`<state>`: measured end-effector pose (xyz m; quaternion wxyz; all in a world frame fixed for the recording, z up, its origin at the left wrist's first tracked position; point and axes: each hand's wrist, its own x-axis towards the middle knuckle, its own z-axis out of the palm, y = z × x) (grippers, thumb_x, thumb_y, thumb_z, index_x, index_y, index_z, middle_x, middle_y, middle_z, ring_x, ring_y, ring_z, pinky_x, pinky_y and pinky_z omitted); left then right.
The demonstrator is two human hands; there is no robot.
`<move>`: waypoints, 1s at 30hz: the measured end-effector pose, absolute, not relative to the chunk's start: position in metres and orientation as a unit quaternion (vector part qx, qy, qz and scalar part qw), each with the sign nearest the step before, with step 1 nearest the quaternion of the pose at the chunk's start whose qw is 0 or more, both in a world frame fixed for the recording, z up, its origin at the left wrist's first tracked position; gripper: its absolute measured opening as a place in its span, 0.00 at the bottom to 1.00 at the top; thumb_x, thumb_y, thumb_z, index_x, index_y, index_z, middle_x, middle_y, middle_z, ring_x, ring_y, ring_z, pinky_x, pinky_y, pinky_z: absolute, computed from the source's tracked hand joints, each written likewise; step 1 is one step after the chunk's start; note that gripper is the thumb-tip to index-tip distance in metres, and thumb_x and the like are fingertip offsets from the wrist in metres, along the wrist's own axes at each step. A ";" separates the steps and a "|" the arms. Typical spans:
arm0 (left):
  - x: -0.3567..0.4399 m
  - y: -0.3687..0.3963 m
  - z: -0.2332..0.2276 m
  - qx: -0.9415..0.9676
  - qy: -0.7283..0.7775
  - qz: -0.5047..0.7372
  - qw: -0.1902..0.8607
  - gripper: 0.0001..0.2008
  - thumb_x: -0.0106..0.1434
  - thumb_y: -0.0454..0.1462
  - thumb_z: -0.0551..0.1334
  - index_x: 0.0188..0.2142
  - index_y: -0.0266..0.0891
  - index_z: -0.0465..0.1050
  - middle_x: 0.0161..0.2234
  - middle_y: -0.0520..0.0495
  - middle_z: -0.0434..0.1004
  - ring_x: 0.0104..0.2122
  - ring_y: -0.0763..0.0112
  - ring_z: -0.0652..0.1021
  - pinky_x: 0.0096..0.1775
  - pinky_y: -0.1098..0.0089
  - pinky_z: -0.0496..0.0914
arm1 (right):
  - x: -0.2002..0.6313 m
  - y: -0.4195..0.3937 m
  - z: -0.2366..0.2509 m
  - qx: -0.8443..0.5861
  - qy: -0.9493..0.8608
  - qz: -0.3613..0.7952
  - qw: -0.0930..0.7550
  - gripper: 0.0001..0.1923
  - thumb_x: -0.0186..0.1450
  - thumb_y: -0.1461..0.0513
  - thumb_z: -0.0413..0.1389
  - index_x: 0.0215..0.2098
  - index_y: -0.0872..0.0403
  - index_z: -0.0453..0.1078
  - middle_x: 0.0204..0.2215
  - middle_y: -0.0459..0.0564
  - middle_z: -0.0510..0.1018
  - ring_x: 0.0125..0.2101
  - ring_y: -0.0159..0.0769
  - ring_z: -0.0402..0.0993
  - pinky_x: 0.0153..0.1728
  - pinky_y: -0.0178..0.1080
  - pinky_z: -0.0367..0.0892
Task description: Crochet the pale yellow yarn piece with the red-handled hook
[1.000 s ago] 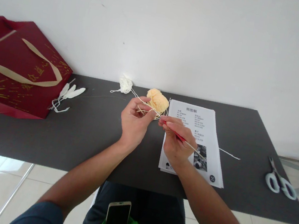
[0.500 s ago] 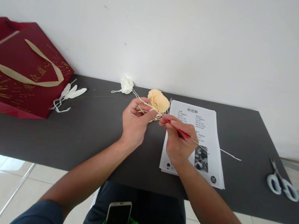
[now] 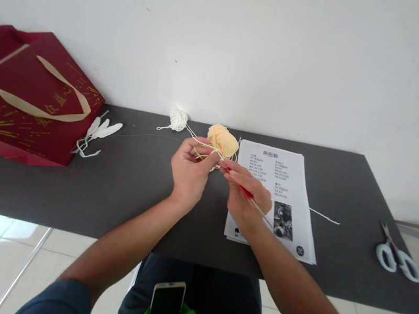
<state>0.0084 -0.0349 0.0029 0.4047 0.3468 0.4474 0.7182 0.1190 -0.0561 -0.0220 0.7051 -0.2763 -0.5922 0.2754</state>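
Where wall meets floor, dark table [image 3: 116,190].

My dark table [image 3: 128,192] carries a red gift bag [image 3: 24,96], white yarn [image 3: 178,118], peach yarn ball [image 3: 223,139], printed sheet [image 3: 287,190], scissors [image 3: 396,255]

Crochet hook [image 3: 245,192] and pale yellow yarn [image 3: 204,151]

The red-handled hook slants toward the taut strands; the yarn ball [image 3: 222,140] rests on the dark table behind.
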 end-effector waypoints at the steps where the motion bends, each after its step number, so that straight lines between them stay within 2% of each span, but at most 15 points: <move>1: 0.009 -0.034 0.004 0.335 0.442 0.718 0.420 0.13 0.52 0.33 0.73 0.37 0.39 0.75 0.29 0.55 0.78 0.28 0.77 0.78 0.36 0.73 0.73 | 0.120 -0.056 -0.023 -0.279 -0.603 0.265 0.698 0.15 0.65 0.68 0.63 0.46 0.42 0.79 0.49 0.45 0.86 0.47 0.40 0.86 0.48 0.49 0.85; 4: 0.008 -0.033 0.006 0.301 0.427 0.710 0.472 0.17 0.50 0.31 0.74 0.39 0.39 0.75 0.27 0.56 0.78 0.25 0.78 0.76 0.35 0.73 0.72 | 0.125 -0.053 -0.023 -0.292 -0.614 0.244 0.692 0.16 0.64 0.69 0.64 0.46 0.42 0.80 0.49 0.46 0.86 0.47 0.40 0.86 0.50 0.49 0.84; 8: 0.003 -0.031 0.011 0.272 0.407 0.680 0.545 0.23 0.48 0.31 0.74 0.44 0.38 0.76 0.24 0.58 0.75 0.23 0.81 0.72 0.31 0.75 0.67 | 0.128 -0.051 -0.020 -0.308 -0.623 0.218 0.685 0.16 0.63 0.69 0.66 0.44 0.42 0.81 0.47 0.47 0.87 0.45 0.40 0.85 0.48 0.49 0.83; 17: 0.000 -0.030 0.012 0.252 0.364 0.651 0.616 0.24 0.48 0.31 0.75 0.47 0.38 0.77 0.23 0.59 0.71 0.22 0.83 0.66 0.28 0.76 0.61 | 0.129 -0.052 -0.018 -0.319 -0.622 0.196 0.688 0.16 0.62 0.69 0.66 0.44 0.42 0.82 0.45 0.47 0.87 0.43 0.40 0.86 0.46 0.48 0.83; 21: -0.001 -0.029 0.013 0.248 0.346 0.635 0.645 0.24 0.49 0.32 0.76 0.46 0.39 0.77 0.24 0.58 0.71 0.24 0.82 0.69 0.31 0.75 0.64 | 0.128 -0.050 -0.019 -0.329 -0.574 0.271 0.699 0.12 0.60 0.66 0.69 0.40 0.43 0.82 0.43 0.45 0.88 0.41 0.38 0.86 0.45 0.47 0.84; 26: -0.001 -0.030 0.015 0.257 0.334 0.631 0.651 0.23 0.49 0.33 0.76 0.46 0.40 0.78 0.24 0.59 0.71 0.24 0.81 0.71 0.33 0.73 0.66 | 0.125 -0.043 -0.015 -0.309 -0.446 0.431 0.721 0.08 0.61 0.65 0.68 0.38 0.47 0.78 0.41 0.44 0.87 0.34 0.33 0.85 0.34 0.39 0.83; 30: 0.001 -0.031 0.014 0.275 0.345 0.630 0.639 0.25 0.48 0.32 0.77 0.47 0.39 0.78 0.24 0.59 0.73 0.24 0.82 0.71 0.33 0.74 0.66 | 0.129 -0.036 -0.008 -0.281 -0.423 0.494 0.706 0.07 0.63 0.62 0.67 0.38 0.48 0.74 0.36 0.43 0.86 0.29 0.29 0.81 0.30 0.35 0.79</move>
